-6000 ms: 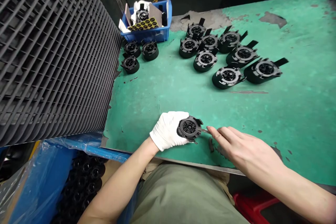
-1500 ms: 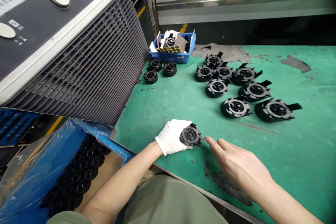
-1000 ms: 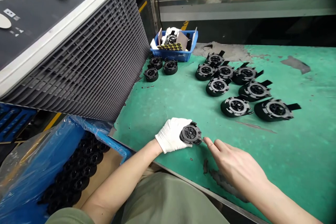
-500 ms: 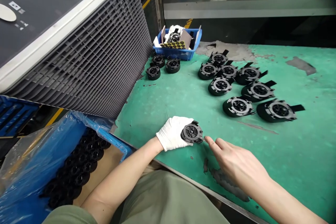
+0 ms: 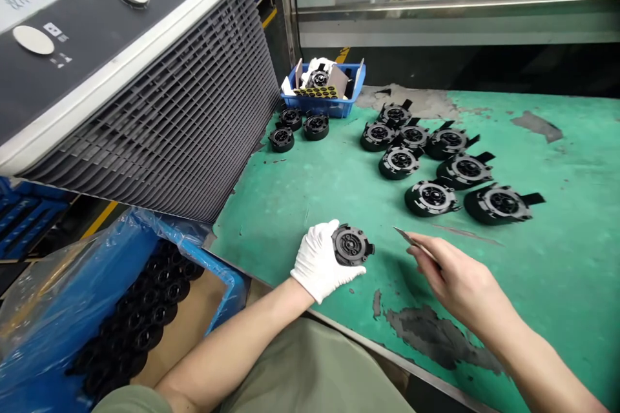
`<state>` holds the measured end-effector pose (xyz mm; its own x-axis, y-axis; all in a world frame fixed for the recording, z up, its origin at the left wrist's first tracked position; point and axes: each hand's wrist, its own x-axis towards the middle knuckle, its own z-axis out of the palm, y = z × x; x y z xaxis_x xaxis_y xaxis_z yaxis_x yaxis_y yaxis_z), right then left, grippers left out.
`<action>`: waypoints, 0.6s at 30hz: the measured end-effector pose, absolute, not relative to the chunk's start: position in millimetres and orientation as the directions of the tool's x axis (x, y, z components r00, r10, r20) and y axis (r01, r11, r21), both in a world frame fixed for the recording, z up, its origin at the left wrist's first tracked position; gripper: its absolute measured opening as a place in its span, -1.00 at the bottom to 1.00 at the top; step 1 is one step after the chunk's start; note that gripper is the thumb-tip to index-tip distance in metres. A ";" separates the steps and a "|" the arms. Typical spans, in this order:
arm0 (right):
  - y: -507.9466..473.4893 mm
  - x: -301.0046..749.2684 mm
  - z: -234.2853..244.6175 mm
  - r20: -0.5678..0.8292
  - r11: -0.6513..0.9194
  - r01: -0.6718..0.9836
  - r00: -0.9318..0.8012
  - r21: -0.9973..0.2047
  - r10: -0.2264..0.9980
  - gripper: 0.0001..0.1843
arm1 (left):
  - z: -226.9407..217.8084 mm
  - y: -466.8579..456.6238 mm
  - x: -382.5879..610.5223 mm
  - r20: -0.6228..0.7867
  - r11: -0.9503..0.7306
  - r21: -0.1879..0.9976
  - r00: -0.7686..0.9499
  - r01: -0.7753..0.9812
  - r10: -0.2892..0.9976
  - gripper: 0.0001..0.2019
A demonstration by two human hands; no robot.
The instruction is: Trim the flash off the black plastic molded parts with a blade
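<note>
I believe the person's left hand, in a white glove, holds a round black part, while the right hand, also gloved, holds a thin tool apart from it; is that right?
Not quite: the head view shows the right hand bare. The left hand is indeed white-gloved, holding a round black part, with the thin tool apart from it.

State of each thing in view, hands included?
Held part: face up
Left hand: gloved, closed around held part
Blade: apart from held part
Right hand: bare, gripping blade
Bin: open-topped, loaded
Three parts by bin: face up
Eight parts at right: face up
Box: open, black parts inside
Bench: coating worn off in patches
Machine: on or off, can't tell
</note>
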<state>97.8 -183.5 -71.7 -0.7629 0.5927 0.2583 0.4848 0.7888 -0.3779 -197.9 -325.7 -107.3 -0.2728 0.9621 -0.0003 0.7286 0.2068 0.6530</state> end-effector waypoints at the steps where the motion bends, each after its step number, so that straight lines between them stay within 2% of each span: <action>1: -195.5 103.2 -71.8 0.263 0.773 0.502 -0.744 -0.388 0.615 -0.59 | -107.9 -331.8 -195.4 -0.013 0.214 0.645 -0.270 0.734 0.963 0.41; 3: -221.7 110.8 -73.1 0.246 0.752 0.523 -0.730 -0.401 0.638 -0.56 | -108.5 -338.6 -197.4 -0.028 0.188 0.640 -0.222 0.745 0.975 0.58; 5: -245.2 113.5 -75.6 0.211 0.736 0.540 -0.728 -0.409 0.652 -0.52 | -108.6 -335.8 -207.0 -0.022 0.120 0.649 -0.139 0.752 0.990 0.59; 8: -268.5 110.6 -79.7 0.165 0.721 0.559 -0.732 -0.409 0.661 -0.49 | -110.5 -319.0 -223.4 0.021 -0.018 0.669 0.005 0.743 1.000 0.52; 11: -282.7 103.7 -82.6 0.127 0.715 0.581 -0.735 -0.388 0.666 -0.49 | -115.3 -305.3 -227.4 0.069 -0.144 0.683 0.134 0.716 0.989 0.32; 14: -294.2 96.0 -86.1 0.106 0.703 0.623 -0.718 -0.342 0.688 -0.50 | -120.8 -307.4 -216.6 0.080 -0.130 0.681 0.103 0.720 0.991 0.14; 18: -303.6 87.1 -91.8 0.060 0.681 0.669 -0.699 -0.297 0.713 -0.44 | -122.7 -319.7 -199.7 0.078 -0.052 0.677 -0.002 0.734 0.997 0.03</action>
<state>87.1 -303.6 -91.8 -0.6987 0.7128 0.0605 0.6693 0.6812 -0.2965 -199.7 -319.7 -122.7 -0.0020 0.9969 0.0782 0.7343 -0.0516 0.6769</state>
